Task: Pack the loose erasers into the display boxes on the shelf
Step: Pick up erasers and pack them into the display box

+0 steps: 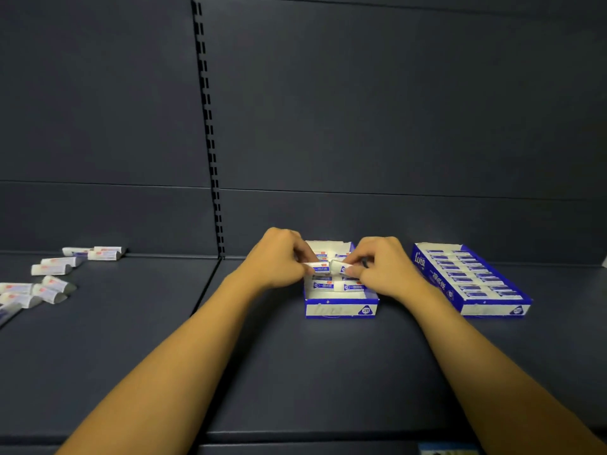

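Observation:
A blue and white display box stands on the dark shelf at the centre, with several wrapped erasers lying inside. Both my hands are over it. My left hand pinches one white eraser with a blue label above the box. My right hand pinches another eraser beside it, the two erasers nearly end to end. To the right, a second display box holds two full rows of erasers. Several loose erasers lie scattered at the shelf's far left.
The dark shelf board runs toward me between my forearms. A slotted upright splits the dark back panel. A seam in the shelf runs below it. A blue printed item peeks in at the bottom edge.

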`<state>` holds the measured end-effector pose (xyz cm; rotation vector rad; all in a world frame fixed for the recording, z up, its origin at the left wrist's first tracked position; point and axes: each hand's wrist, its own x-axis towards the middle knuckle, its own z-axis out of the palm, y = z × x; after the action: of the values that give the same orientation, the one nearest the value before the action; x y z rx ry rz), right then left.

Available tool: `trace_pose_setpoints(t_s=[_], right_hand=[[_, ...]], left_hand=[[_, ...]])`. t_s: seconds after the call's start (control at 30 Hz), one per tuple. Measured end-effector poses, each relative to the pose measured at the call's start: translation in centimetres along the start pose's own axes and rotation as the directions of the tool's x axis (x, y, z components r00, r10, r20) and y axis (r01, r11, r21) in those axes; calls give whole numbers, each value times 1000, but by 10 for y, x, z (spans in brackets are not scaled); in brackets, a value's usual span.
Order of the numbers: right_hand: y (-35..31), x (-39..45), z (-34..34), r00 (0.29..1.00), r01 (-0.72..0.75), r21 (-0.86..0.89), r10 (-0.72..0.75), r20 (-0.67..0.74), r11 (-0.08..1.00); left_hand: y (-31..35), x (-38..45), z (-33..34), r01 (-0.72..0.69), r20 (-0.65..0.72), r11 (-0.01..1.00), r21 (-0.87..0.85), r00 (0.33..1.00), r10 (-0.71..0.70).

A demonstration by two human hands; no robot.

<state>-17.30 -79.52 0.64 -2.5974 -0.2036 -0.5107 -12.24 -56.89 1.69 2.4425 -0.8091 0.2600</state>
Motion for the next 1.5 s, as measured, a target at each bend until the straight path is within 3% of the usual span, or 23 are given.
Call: trace_pose_setpoints(t_s=[0.27, 0.37, 0.6, 0.83, 1.0, 1.5], right_hand=[[16, 2, 5, 995, 28, -109, -17, 102, 994], [18, 2, 4, 998, 46, -98, -40, 57, 994], [23, 2, 5, 999, -12, -122, 17, 40, 993], [17, -1, 3, 999, -40, -144, 45, 31, 989], [14, -2, 3, 998, -33, -147, 41, 50, 989], [8, -7, 1, 995, 23, -170, -6, 99, 985]], left_hand=[[0, -6, 9, -9, -36, 1000, -19, 999, 9], [1, -8, 12, -6, -52, 999, -36, 999, 5], [4, -10, 22, -32, 61, 998, 49, 998, 29], [10, -12, 24, 122, 47, 988, 98, 991, -127], [21, -14, 25, 128, 32, 972, 196, 990, -137], [26, -12, 29, 152, 115, 981, 119, 980, -165]])
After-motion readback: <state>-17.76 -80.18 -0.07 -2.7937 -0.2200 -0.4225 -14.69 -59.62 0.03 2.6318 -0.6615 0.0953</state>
